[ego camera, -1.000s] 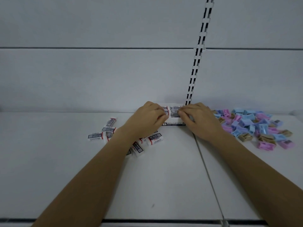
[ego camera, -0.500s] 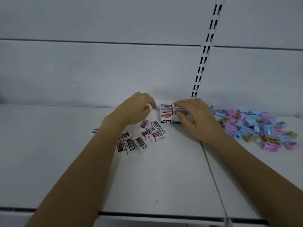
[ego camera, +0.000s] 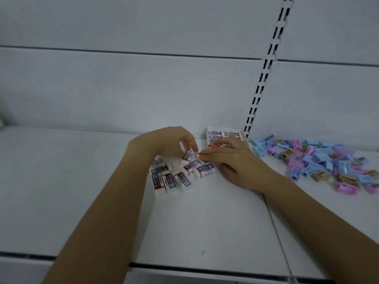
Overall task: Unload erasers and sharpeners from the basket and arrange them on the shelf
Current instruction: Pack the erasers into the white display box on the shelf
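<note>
Several white erasers with dark printed sleeves [ego camera: 174,175] lie in a loose heap on the white shelf [ego camera: 205,222]. My left hand [ego camera: 164,143] arches over the heap's far side, its fingertips pinching one eraser [ego camera: 187,155] that stands tilted. My right hand [ego camera: 235,160] reaches in from the right, thumb and forefinger closed on another eraser [ego camera: 202,157] beside it. Behind the hands a white eraser box [ego camera: 223,134] holding neat rows of erasers sits against the back wall. A pile of blue, pink and tan sharpeners [ego camera: 320,160] spreads out on the right.
A slotted upright rail [ego camera: 264,74] runs up the back wall just behind the box. A seam [ego camera: 274,222] divides the shelf into two boards. The shelf's front edge [ego camera: 184,267] is near me. No basket is in view.
Both hands have pulled back from the eraser box to the loose heap in front of it. Each has closed its fingertips on an eraser. The view has shifted left.
</note>
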Tool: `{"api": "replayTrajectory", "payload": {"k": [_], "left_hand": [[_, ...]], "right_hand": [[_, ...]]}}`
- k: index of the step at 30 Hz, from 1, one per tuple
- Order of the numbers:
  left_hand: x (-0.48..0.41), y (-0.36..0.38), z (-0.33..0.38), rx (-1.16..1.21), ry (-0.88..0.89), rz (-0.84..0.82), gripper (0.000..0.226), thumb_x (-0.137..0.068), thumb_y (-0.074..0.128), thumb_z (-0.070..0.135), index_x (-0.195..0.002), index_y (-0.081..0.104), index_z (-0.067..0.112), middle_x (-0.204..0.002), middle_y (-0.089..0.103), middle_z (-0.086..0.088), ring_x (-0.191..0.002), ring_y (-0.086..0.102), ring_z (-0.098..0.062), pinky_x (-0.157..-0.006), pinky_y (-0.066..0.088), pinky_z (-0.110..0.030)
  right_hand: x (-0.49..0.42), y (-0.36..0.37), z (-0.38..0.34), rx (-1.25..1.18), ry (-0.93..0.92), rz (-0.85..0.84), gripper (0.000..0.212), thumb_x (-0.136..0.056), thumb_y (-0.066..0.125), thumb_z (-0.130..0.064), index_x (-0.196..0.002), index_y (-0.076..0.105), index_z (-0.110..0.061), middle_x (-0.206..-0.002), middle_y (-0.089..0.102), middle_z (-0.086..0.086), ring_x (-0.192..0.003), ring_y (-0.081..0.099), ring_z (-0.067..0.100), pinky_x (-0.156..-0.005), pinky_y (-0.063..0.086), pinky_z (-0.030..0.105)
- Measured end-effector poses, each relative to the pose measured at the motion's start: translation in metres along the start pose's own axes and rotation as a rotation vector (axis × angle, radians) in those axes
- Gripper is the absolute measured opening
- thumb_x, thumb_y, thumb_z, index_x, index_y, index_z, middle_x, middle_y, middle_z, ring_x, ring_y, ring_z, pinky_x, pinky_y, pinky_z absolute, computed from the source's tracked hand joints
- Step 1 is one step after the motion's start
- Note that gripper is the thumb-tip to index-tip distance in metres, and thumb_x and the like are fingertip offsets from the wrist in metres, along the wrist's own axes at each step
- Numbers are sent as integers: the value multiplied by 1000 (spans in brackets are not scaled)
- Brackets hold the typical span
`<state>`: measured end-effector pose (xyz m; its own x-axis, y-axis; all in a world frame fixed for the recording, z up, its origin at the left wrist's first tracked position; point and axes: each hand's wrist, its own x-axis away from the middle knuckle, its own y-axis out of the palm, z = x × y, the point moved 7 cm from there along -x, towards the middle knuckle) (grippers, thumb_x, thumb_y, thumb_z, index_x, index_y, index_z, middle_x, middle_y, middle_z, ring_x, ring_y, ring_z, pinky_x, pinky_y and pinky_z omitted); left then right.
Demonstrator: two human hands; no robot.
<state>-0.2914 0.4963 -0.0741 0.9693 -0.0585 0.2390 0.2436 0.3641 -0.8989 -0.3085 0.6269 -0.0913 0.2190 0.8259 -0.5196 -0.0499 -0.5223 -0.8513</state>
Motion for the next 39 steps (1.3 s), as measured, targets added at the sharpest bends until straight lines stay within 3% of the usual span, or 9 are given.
{"api": "replayTrajectory", "payload": {"k": [8, 14, 17, 23, 27, 29, 33, 36, 39], "left_hand": [[2, 1, -7, 13, -45, 2, 37, -78, 71, 14, -109, 60, 31, -105, 52, 10, -90, 52, -10, -69, 37, -22], [3, 0, -11, -17, -49, 47, 20, -75, 75, 26, -87, 59, 31, -93, 52, 15, -91, 54, -12, -71, 43, -25], [4, -4, -13, -13, -69, 87, 18, -73, 75, 29, -77, 58, 25, -81, 53, 18, -87, 59, -16, -70, 48, -30], [2, -26, -6, 36, 45, 378, 17, -83, 66, 32, -87, 59, 17, -87, 59, 4, -82, 55, -13, -77, 45, -29], [-7, -23, 18, 52, 193, 538, 21, -86, 62, 26, -101, 63, 12, -98, 61, -2, -83, 53, -12, -78, 40, -24], [-13, -16, 28, 59, 241, 528, 21, -86, 62, 24, -103, 63, 12, -99, 61, -3, -83, 52, -11, -77, 38, -21], [-23, -6, 34, 118, 273, 494, 10, -86, 62, 20, -95, 64, 15, -97, 64, -1, -83, 56, -12, -83, 46, -31], [-28, -4, 35, 108, 242, 499, 7, -88, 59, 18, -92, 64, 16, -96, 60, 3, -86, 54, -12, -84, 47, -36], [-32, -4, 34, 111, 228, 516, 8, -87, 59, 18, -92, 66, 16, -96, 59, 5, -89, 50, -11, -86, 45, -34]], "right_hand": [[-5, -2, -11, 41, -20, -46, 37, -83, 41, -16, -107, 69, -18, -91, 66, 0, -94, 45, 17, -87, 31, 27], [-5, -1, -12, 66, 3, -47, 36, -80, 41, -20, -100, 70, -15, -107, 65, 3, -104, 48, 23, -92, 38, 33], [-5, -6, -12, 50, -6, -29, 32, -80, 44, -25, -93, 70, -13, -109, 67, 4, -106, 44, 21, -93, 36, 29], [-5, -11, -17, -6, -5, -69, 29, -81, 48, -32, -93, 68, -14, -89, 68, -2, -96, 46, 14, -86, 34, 23], [-4, -39, 8, 7, 157, 87, 30, -83, 50, -29, -96, 69, -10, -89, 69, 2, -83, 59, 24, -79, 45, 33], [4, -51, 25, 4, 287, 154, 24, -83, 56, -22, -99, 68, -9, -90, 67, 6, -83, 58, 25, -77, 39, 25], [16, -49, 49, 53, 470, 122, 15, -86, 61, -10, -100, 66, -9, -95, 66, 9, -88, 54, 25, -70, 27, 17], [18, -45, 57, 51, 516, 120, 14, -85, 61, -9, -97, 68, -8, -95, 66, 10, -91, 54, 25, -73, 31, 19], [17, -43, 56, 56, 509, 121, 13, -85, 61, -8, -95, 69, -6, -95, 67, 12, -90, 56, 29, -76, 40, 31]]}}
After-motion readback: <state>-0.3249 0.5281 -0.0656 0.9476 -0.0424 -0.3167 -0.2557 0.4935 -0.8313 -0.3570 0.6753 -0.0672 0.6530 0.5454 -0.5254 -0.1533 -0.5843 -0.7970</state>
